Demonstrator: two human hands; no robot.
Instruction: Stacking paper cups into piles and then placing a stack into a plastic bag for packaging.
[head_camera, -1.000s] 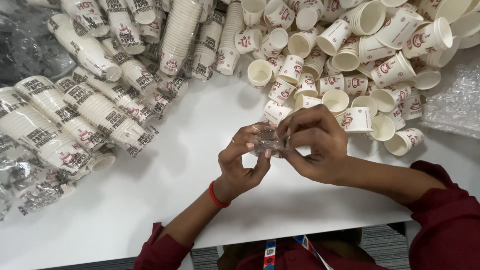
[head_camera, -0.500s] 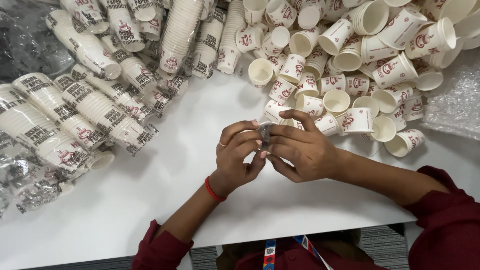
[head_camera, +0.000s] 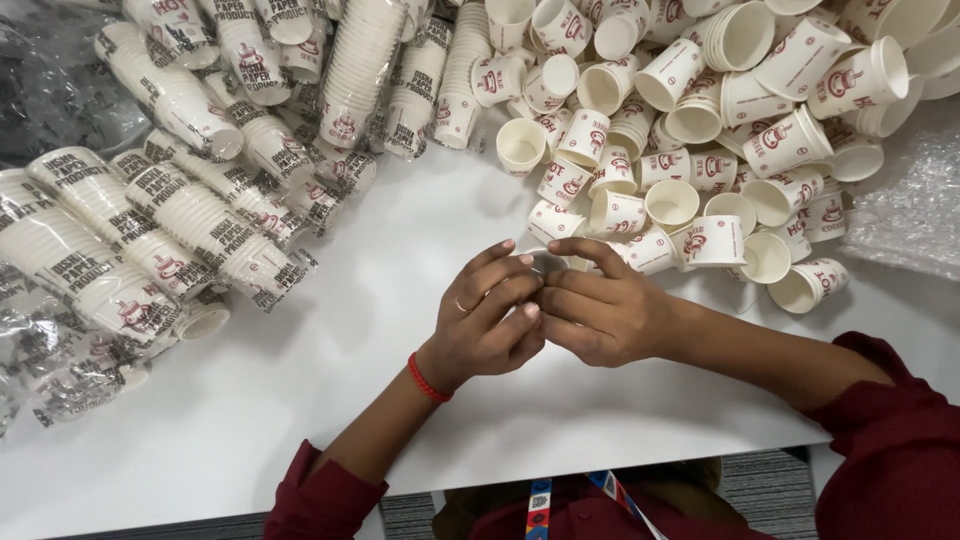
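Note:
My left hand (head_camera: 485, 322) and my right hand (head_camera: 605, 312) meet fingertip to fingertip over the white table (head_camera: 300, 400). Both pinch a small crumpled scrap of clear plastic (head_camera: 541, 264), which the fingers mostly hide. A red band circles my left wrist, and there is a ring on one left finger. Both arms wear dark red sleeves. Loose white paper cups with red print (head_camera: 690, 200) lie just beyond my right hand, the nearest almost touching its fingers.
Long stacks of nested paper cups in clear wrap (head_camera: 190, 215) lie across the left and top left. Crumpled clear plastic (head_camera: 50, 100) sits at the far left, and a sheet of bubble wrap (head_camera: 910, 205) at the right edge. The table's front edge runs below my forearms.
Both hands have closed tighter around the plastic scrap, which showed more clearly between the fingers a second ago. They stay at about the same spot on the table.

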